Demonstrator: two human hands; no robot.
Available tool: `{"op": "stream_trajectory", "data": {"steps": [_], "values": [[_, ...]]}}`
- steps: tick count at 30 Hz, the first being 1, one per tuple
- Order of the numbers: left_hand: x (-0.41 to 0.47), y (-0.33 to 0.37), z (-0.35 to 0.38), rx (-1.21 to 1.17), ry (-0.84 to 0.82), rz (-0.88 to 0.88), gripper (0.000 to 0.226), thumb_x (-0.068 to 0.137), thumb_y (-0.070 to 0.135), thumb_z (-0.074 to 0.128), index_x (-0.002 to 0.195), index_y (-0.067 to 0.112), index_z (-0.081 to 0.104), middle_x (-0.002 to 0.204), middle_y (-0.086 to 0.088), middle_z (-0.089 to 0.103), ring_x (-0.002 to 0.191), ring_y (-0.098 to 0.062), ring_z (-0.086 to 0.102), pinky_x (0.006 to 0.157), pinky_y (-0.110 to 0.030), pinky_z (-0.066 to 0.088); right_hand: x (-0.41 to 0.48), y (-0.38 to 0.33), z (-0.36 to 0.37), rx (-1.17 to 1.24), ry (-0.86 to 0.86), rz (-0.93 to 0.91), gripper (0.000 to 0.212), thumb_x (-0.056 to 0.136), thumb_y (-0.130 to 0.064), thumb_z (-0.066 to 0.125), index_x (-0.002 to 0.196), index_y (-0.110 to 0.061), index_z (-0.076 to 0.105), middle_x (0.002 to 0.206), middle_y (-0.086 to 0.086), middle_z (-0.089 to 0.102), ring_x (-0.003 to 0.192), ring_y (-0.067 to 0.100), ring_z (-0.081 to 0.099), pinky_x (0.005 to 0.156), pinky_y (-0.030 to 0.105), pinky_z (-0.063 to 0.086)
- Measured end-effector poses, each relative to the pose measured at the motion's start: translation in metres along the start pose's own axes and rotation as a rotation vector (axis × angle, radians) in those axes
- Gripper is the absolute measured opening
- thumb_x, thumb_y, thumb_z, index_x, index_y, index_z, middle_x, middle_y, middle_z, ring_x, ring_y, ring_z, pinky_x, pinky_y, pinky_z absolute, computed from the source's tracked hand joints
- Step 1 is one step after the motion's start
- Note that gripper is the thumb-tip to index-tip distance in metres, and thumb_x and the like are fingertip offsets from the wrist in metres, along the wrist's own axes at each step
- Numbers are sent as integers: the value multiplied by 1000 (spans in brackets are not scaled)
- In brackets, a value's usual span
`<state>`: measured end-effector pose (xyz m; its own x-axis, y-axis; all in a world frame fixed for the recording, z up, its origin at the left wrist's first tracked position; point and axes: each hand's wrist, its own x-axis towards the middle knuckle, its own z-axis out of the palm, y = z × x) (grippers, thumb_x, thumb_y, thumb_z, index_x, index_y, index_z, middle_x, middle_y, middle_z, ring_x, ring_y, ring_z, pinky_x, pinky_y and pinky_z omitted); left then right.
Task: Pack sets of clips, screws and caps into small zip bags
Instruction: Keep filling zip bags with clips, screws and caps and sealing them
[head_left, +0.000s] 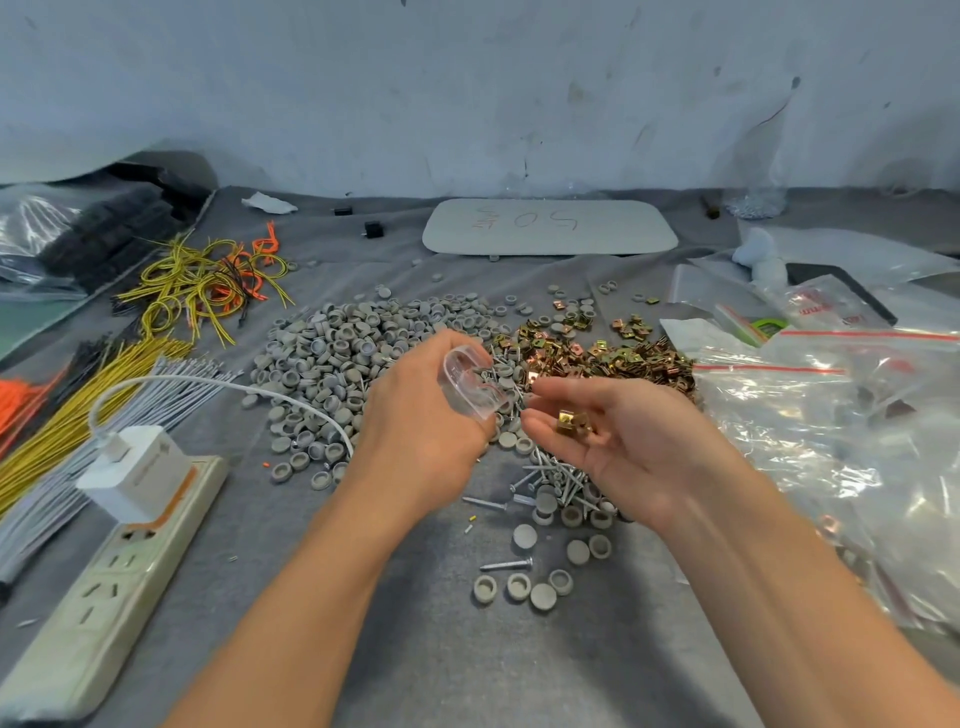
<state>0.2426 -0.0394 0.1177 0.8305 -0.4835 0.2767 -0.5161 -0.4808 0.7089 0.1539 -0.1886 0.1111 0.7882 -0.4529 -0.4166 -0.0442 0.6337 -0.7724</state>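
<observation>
Cloth (415, 649): one grey fabric sheet, creased, covering the whole table.
Bag pile (831, 415): many clear plastic zip bags with red seal strips, heaped at the right. Some carry red print too blurred to read.
Board (550, 228): one white rounded slab at the back. It has red handwriting upside down to the camera, of which "50" can be read and the rest cannot.
Wires (208, 280): a tangle of yellow, orange and black loops at back left, with straight yellow, grey and orange bundles nearer the left edge.
Power strip (93, 597): one, cream plastic, with one white charger (132, 470) plugged in and its white cable trailing.
Caps (343, 358): round grey plastic, hollow on one side, in a heap too large to count. Seven lie loose near the front.
Clips (597, 353): small folded metal pieces, brass and copper coloured, in one heap just right of the caps.
Screws (556, 478): silvery, in one small heap under the right hand (623, 441).
Left hand (421, 415): fingers curled round one small clear zip bag (475, 382) above the heaps. What the bag contains cannot be told.
Right hand: palm up and loosely cupped, with about two held clips (571, 422) resting on the fingers, just beside the bag.
</observation>
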Motion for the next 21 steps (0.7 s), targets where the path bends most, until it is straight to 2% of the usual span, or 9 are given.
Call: {"op": "stream_trajectory", "data": {"steps": [2,4,9,12,14,17,21], "values": [[0,0,0,28,0,-3,37,75,14,80,97,39,62,83,19,64,75,3,57,60,-15,38,0,0,0,34,-22,-10,41,83,27,37,103,15,72,116,32,68,103,41,72,75,37,65],[1,-1,0,39,0,-3,37,75,16,81,97,39,63,83,19,64,76,4,57,61,-16,38,-1,-1,0,54,-48,-18,48,84,30,30,105,14,71,115,32,69,102,42,73,78,37,65],[-1,0,2,96,-2,25,35,78,18,81,96,41,62,83,20,63,75,6,55,59,-9,35,-5,-1,-3,60,-133,3,30,96,20,46,120,7,61,108,29,74,95,38,77,67,36,64],[-2,0,2,118,-3,26,34,79,19,80,96,42,62,82,21,60,74,7,54,57,-10,32,-6,1,-1,66,-151,-25,23,98,10,56,120,7,59,102,25,77,88,31,78,63,30,63],[-2,-1,2,125,-4,31,35,78,18,80,96,42,63,82,21,60,74,7,54,58,-10,31,-5,2,0,29,-106,-48,16,98,2,61,112,9,64,91,19,78,73,20,76,57,22,59],[-1,-1,2,129,0,31,35,77,17,81,95,43,63,80,21,61,72,6,54,57,-13,33,-5,1,-1,-60,-50,-45,6,96,-5,67,96,0,70,76,12,73,54,12,62,46,17,47],[-1,-2,3,129,14,48,36,76,18,81,90,45,60,79,23,60,74,9,55,57,-10,33,-7,-3,-3,-88,-187,-27,19,93,-4,66,84,-10,82,77,10,69,53,12,53,55,23,38]]}}
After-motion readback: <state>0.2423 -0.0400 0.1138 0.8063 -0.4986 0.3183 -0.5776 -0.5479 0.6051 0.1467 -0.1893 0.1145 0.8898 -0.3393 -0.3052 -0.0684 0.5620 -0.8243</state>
